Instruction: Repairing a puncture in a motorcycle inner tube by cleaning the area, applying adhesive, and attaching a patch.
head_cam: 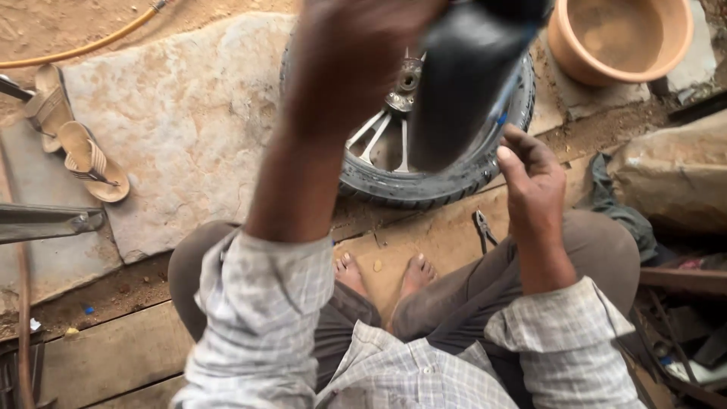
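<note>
A seated person's left hand [363,45], raised close to the camera and blurred, seems closed around the top of a limp black rubber inner tube [462,83]; the exact grip cannot be told. The right hand [534,178], fingers loosely curled, touches the tube's lower edge. Just beyond both hands a black tyre on a silver spoked wheel [424,185] lies flat. The tube looks light, floppy and stretchy, best gathered in a full fist. Dark pliers [483,229] lie just below the right hand.

Pale checked shirt sleeves [257,318] (cuffs loose), grey-brown trousers [454,295], bare feet [416,274].
</note>
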